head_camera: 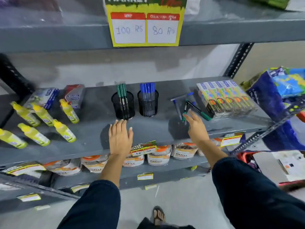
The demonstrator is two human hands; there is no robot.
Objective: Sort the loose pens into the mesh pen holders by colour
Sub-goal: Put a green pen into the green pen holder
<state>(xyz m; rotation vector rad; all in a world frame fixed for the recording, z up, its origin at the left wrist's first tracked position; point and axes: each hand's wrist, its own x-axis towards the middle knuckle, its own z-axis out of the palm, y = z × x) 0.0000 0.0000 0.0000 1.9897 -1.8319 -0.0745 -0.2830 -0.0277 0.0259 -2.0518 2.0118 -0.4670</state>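
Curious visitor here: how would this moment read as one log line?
left hand open, flat on shelf | right hand open, reaching loose pens | green holder, blue holder upright

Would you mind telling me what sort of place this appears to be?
Most likely a small supermarket: a price card showing "100 Rs" and "80 Rs" hangs from grey metal shelving, and packaged goods sit on the shelf below.

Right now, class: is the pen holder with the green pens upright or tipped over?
Upright. The pen holder stands on its base on the shelf, green pens sticking up from its open top.
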